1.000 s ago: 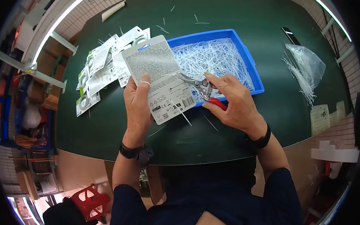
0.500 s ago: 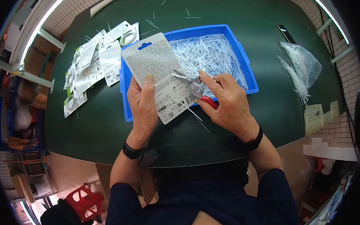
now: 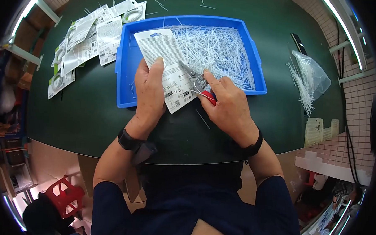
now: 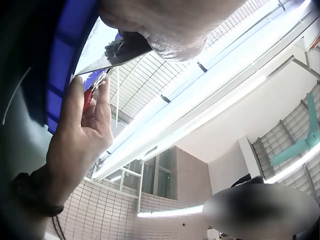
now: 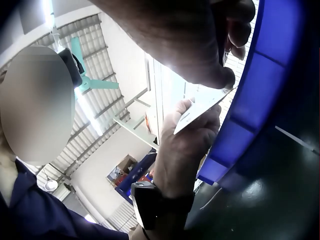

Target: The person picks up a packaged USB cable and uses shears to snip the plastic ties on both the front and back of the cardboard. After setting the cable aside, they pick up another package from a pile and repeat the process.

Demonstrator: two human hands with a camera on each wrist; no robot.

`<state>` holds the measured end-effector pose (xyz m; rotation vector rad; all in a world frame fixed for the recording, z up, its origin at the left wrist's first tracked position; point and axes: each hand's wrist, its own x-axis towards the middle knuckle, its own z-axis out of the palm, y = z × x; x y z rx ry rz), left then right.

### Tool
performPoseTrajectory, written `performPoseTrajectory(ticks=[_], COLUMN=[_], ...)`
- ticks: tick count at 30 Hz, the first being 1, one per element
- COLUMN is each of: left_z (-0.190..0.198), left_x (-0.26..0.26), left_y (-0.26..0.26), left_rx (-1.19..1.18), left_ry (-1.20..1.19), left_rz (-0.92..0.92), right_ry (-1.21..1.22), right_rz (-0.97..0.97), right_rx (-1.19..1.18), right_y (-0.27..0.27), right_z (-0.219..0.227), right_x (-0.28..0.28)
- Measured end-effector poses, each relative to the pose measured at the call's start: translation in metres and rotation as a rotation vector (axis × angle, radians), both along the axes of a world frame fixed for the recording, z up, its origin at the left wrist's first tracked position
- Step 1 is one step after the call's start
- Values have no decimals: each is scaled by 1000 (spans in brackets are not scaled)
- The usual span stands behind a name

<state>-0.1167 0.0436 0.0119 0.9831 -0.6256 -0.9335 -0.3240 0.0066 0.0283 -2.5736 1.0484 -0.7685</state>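
Observation:
In the head view the left hand (image 3: pixel 150 88) grips a white printed card (image 3: pixel 162 53) by its left edge, thumb on the printed face. The right hand (image 3: pixel 228 98) holds red-handled cutters (image 3: pixel 197 79), their jaws over the card's right part. A thin white strip (image 3: pixel 203 94) sticks out near the card's lower right, beside the cutters. The card is above a blue tray (image 3: pixel 119 68) holding many white strips (image 3: pixel 224 52). In the right wrist view the card (image 5: pixel 200 111) is seen nearly edge-on in the left hand (image 5: pixel 182 145).
Packaged cards with coiled cables (image 3: pixel 80 41) lie piled left of the tray. To the right are a clear bag (image 3: pixel 313 74), a bundle of white strips (image 3: pixel 303 91) and a dark phone-like object (image 3: pixel 298 43). Loose strips (image 3: pixel 203 119) lie on the green table (image 3: pixel 83 121).
The view has shifted, and the table items sit differently in it. Both hands still hold the card and cutters, and the cutters' tips now point more up along the card.

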Motion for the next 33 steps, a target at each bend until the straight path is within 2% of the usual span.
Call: performPoseTrajectory(ticks=[3,6,22,25,30,33], left_z=[-3,-1,-8,-9,-6,-12], left_x=[8,19,18,18,15,11], left_y=[-6,-7,-6,-4,-3,-2], left_rx=[30,3,-42,-91,-59,-60], left_ry=[99,169,129,191,111,-59], left_rz=[-5,16,40,8,20,44], right_ry=[13,13,-31,-16,-9,-79], right_rz=[18,139,163,164,173,169], right_rx=[39,191,174,195,207,232], right_y=[-3,-7,-2,-1,2,5], right_z=[7,14,15,15,7,10], right_x=[-3,-11,-7,-8,-7,-1])
